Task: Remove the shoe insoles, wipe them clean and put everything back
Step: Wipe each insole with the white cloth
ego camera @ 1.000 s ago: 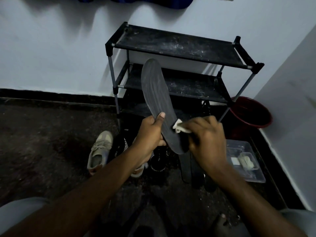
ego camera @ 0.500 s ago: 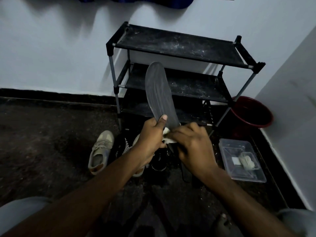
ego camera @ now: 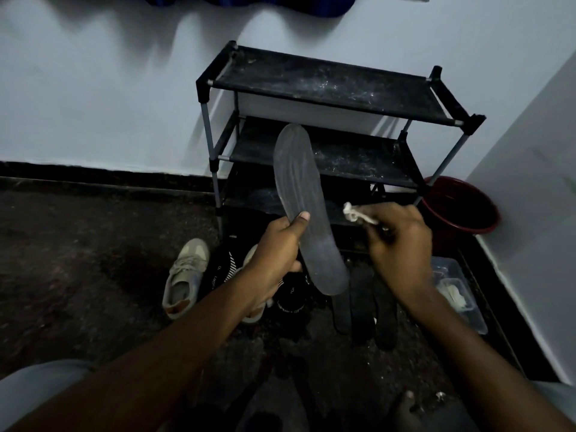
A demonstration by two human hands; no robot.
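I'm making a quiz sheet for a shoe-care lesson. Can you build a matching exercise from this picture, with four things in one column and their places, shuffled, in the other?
Things
1. insole
2. white cloth
3. red bucket
4. beige sneaker

Places
A. pinched in the right hand
B. on the floor, to the right of the shoe rack
C. on the floor, to the left of the black shoes
D. gripped in the left hand

Pairs: 1-D, 2-A, 3-B, 4-C
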